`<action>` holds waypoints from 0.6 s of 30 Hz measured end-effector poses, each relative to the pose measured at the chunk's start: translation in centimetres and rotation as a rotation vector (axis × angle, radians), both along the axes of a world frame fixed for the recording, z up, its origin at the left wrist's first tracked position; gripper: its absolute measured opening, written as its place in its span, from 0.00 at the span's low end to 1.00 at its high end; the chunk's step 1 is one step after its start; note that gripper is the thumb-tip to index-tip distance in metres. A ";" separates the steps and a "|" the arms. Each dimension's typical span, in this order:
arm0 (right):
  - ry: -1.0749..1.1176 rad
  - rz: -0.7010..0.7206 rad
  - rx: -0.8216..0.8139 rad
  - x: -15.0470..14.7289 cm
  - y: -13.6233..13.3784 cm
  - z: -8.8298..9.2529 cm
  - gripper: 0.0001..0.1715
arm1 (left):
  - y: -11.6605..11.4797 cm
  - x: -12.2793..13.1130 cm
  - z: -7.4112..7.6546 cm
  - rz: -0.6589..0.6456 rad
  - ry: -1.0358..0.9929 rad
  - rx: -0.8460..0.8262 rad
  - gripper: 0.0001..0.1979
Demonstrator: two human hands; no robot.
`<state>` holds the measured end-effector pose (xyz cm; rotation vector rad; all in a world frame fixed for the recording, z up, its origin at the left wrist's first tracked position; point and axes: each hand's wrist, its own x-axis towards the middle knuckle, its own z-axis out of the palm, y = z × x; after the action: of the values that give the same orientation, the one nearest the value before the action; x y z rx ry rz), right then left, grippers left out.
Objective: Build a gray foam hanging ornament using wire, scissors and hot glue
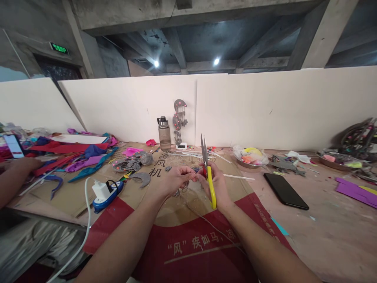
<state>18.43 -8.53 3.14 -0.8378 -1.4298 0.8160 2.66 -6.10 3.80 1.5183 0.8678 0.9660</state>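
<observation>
In the middle of the head view, my left hand (180, 180) and my right hand (216, 181) meet fingertip to fingertip. Scissors (210, 184) with yellow and red handles sit in my right hand, blades pointing up and away. My left thumb and forefinger are pinched on something too small to make out. Small grey felt pieces (176, 193) show just below the left fingers. From under the hands a thin grey cord (203, 217) trails toward my right forearm. Beneath everything lies a brown and red cardboard sheet (188, 251) with printed characters.
Left of the hands are grey felt pieces (132, 162), a grey crescent (141, 179) and a blue power strip (107, 196). A bottle (164, 133) and a hanging felt ornament (178, 120) stand behind. A black phone (285, 190) lies right. Another person's arm (17, 173) reaches in at left.
</observation>
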 end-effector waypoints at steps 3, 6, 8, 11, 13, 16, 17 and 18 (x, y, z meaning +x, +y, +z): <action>0.031 -0.036 -0.034 0.4 0.3 -0.1 0.23 | 0.1 -0.1 0.0 -0.002 0.053 -0.013 0.18; 0.052 0.005 -0.102 0.6 0.7 -0.3 0.24 | 0.0 0.1 0.0 0.025 0.051 0.014 0.18; 0.022 0.057 -0.125 0.5 0.8 -0.4 0.27 | -0.1 0.1 0.1 0.067 0.013 0.062 0.18; -0.010 0.051 -0.078 0.1 0.9 -0.2 0.31 | -0.4 0.0 0.4 0.142 -0.007 0.153 0.17; -0.008 0.048 -0.053 0.0 1.0 -0.2 0.33 | -0.6 -0.1 0.6 0.146 0.003 0.211 0.15; -0.056 0.045 -0.027 0.0 1.0 -0.5 0.36 | -0.8 0.0 0.7 0.034 0.042 0.259 0.13; -0.094 0.028 -0.014 0.0 0.9 -0.7 0.36 | -0.8 0.1 0.7 -0.005 0.056 0.270 0.13; -0.138 0.004 0.000 0.1 0.9 -0.8 0.35 | -0.8 0.2 0.6 -0.032 0.065 0.279 0.12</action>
<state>18.50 -7.67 2.38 -0.9063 -1.5527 0.7732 2.87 -6.94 4.43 1.8041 0.7755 1.0520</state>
